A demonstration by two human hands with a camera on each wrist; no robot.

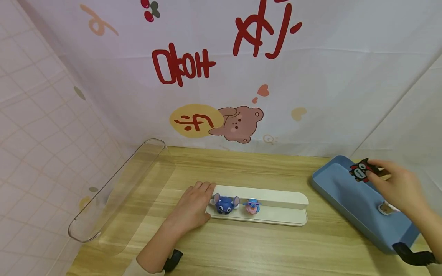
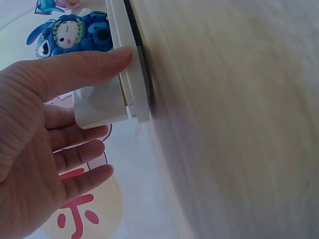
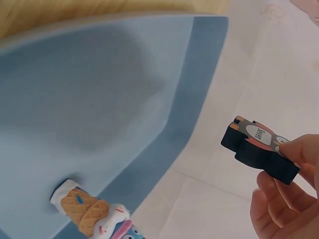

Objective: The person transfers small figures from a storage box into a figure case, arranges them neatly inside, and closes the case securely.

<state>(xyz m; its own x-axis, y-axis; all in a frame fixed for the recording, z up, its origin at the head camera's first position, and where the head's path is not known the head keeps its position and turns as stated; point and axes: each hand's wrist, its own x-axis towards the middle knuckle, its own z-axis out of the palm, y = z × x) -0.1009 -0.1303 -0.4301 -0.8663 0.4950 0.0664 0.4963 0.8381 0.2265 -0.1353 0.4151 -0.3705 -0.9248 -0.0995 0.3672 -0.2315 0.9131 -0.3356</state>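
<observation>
My left hand (image 1: 194,205) grips the left end of a white stepped display stand (image 1: 276,217); in the left wrist view the thumb lies along its front edge and the fingers are behind. A dark-blue big-eared figurine (image 1: 225,204) sits on the stand's lower step near that hand. Right of it sits a smaller blue figurine (image 1: 253,207) with sunglasses and pink on its front. My right hand (image 1: 402,188) pinches a black owl-shaped block (image 3: 259,149) between thumb and fingers, above the blue tray (image 1: 345,214). A waffle-cone figurine (image 3: 92,211) lies in the tray.
A clear plastic cover (image 1: 134,195) with a rounded rim lies on the left of the wooden table (image 1: 262,249). A white printed cloth (image 1: 310,76) hangs behind the table and along its left side.
</observation>
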